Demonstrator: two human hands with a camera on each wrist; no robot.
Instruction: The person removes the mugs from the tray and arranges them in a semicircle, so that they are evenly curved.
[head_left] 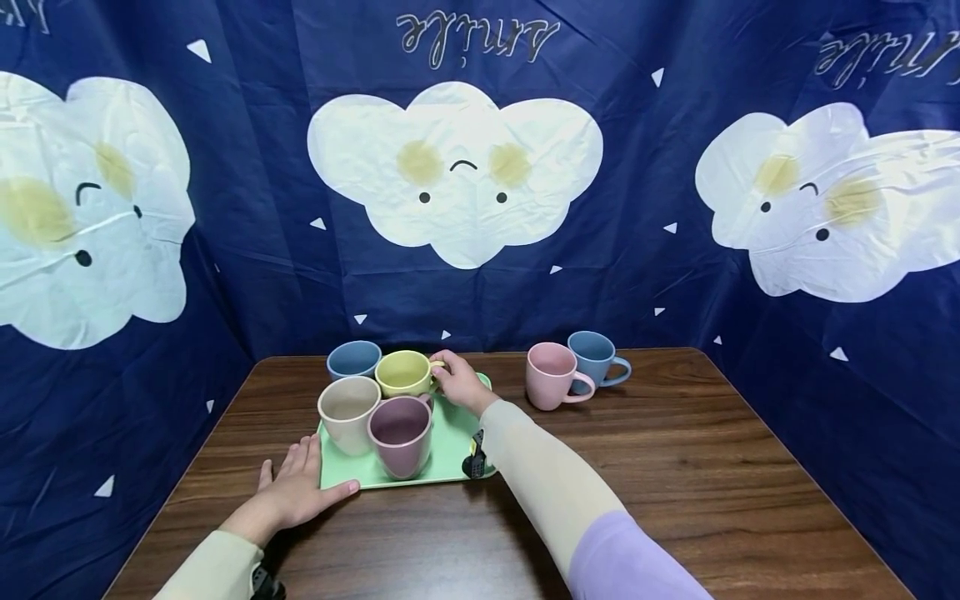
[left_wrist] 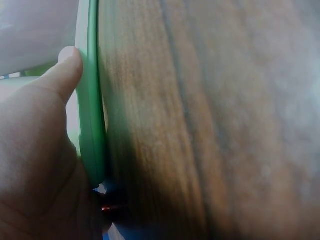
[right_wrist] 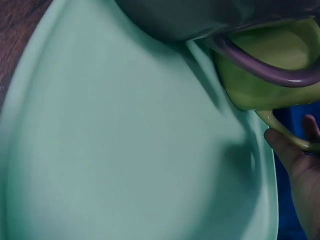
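Observation:
A yellow-green mug (head_left: 404,377) stands at the back of a light green tray (head_left: 457,442). My right hand (head_left: 462,383) pinches its handle (right_wrist: 282,131) between thumb and fingers. With fingers spread, my left hand (head_left: 294,487) rests at the tray's front left corner. In the left wrist view, its thumb (left_wrist: 67,75) lies over the tray rim (left_wrist: 90,100). Also on the tray are a cream mug (head_left: 349,417) and a purple mug (head_left: 401,437), whose handle (right_wrist: 280,70) overlaps the yellow-green mug in the right wrist view. A blue mug (head_left: 354,359) stands at the back left.
Right of the tray, a pink mug (head_left: 551,379) and another blue mug (head_left: 592,354) stand close together on the brown wooden table (head_left: 675,483), handles pointing right. Dark blue cloth (head_left: 637,275) with cloud faces hangs around the table's back and sides.

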